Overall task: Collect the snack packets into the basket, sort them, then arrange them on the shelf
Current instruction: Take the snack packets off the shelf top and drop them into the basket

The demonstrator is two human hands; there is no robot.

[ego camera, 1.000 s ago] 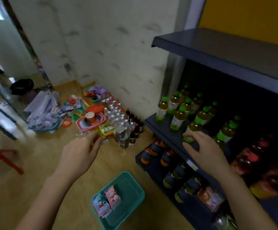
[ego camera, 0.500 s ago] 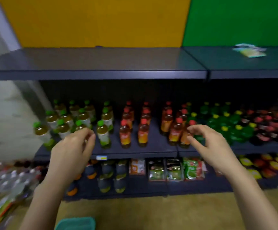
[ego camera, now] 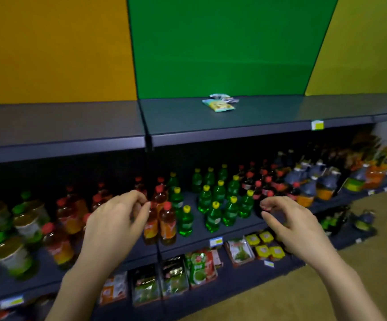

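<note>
Left hand: the left hand (ego camera: pixel 116 224) is raised in front of the middle shelf (ego camera: pixel 188 243), back to the camera, fingers loosely curled with thumb and forefinger close together; nothing is in it.
Right hand: the right hand (ego camera: pixel 292 225) is raised at the same height, well apart from the left, fingers loosely bent and parted, holding nothing.
Behind the left hand: orange drink bottles (ego camera: pixel 167 222) with red caps stand upright on the middle shelf, just past the fingertips; whether the fingers touch them cannot be told.
Between the hands: green bottles (ego camera: pixel 213 216) with yellow caps stand in rows.
Behind the right hand: dark bottles (ego camera: pixel 266 188) with red caps stand just past the fingers.
Far left: pale bottles (ego camera: pixel 26 218) with green caps, blurred.
Below the hands: the bottom shelf (ego camera: pixel 234 281) holds upright pouches (ego camera: pixel 199 267) and small yellow-topped packs (ego camera: pixel 265 245).
Snack packets: a few snack packets (ego camera: pixel 220 103) lie flat in a small pile on the top shelf (ego camera: pixel 269 112), towards the back against the green panel (ego camera: pixel 222 42), well above and beyond both hands.
Top shelf edge: a yellow price tag (ego camera: pixel 317 125) is fixed to the right of the packets.
Back wall: an orange panel (ego camera: pixel 53 47) to the left of the green one, a yellow-green panel (ego camera: pixel 368 47) to the right.
Floor: tan floor (ego camera: pixel 280 304) at the lower right.
</note>
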